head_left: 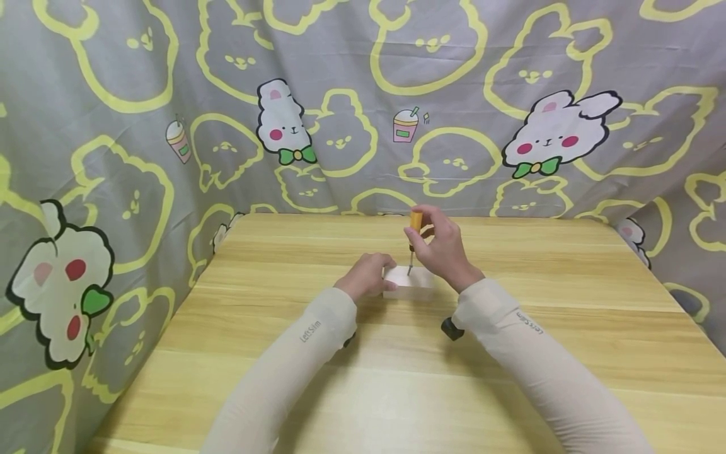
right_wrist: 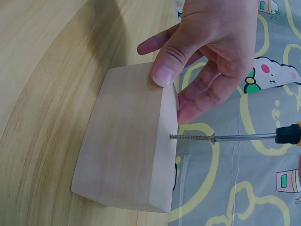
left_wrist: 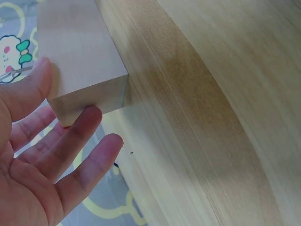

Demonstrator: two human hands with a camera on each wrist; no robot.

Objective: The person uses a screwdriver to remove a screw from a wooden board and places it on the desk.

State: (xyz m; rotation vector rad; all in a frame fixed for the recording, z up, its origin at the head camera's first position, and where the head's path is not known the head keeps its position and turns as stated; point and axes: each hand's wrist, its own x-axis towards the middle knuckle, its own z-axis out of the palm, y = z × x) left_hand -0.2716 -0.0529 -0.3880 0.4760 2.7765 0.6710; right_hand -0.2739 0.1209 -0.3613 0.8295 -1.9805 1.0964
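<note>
A pale wooden block (head_left: 409, 290) lies on the table. At its left end my left hand (head_left: 367, 276) grips it, thumb and fingers on opposite sides; the left wrist view shows fingertips against the end face of the block (left_wrist: 84, 52). Over the block, my right hand (head_left: 445, 249) pinches the orange handle of a screwdriver (head_left: 416, 222), held nearly upright. In the right wrist view the screwdriver's shaft (right_wrist: 244, 137) meets the head of a screw (right_wrist: 190, 137). The screw stands in the block's upper face, with much of its thread exposed.
Underneath is a light wood-grain table (head_left: 283, 252). A grey curtain (head_left: 340, 63) with yellow outlines and cartoon animals hangs behind and at both sides of it. A dark wrist device (head_left: 452, 328) shows beneath the right sleeve.
</note>
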